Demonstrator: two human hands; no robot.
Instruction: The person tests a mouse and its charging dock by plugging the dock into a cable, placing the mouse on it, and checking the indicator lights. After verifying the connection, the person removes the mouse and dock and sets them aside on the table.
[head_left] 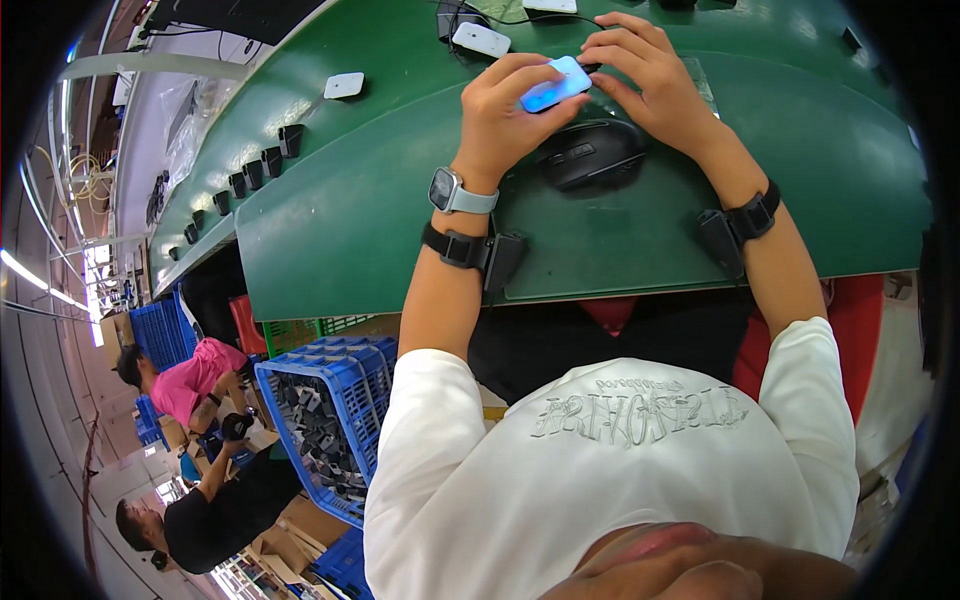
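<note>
My left hand [508, 108] pinches a small white rectangular device [556, 86] that glows blue, thumb at its near edge and fingers at its far side. At the device's right end, my right hand [645, 85] has its fingers bent round a small black plug [590, 68]. How far the plug sits in the device is hidden by the fingers. A black computer mouse [592, 155] lies on the green table just below both hands, touched by neither.
White devices [344, 86] [481, 40] lie farther off on the green table [370, 220], with a thin black cable near the far one. Small black blocks [272, 160] line the left edge. A blue crate [335, 420] of dark parts stands lower left; two people [200, 385] are beyond.
</note>
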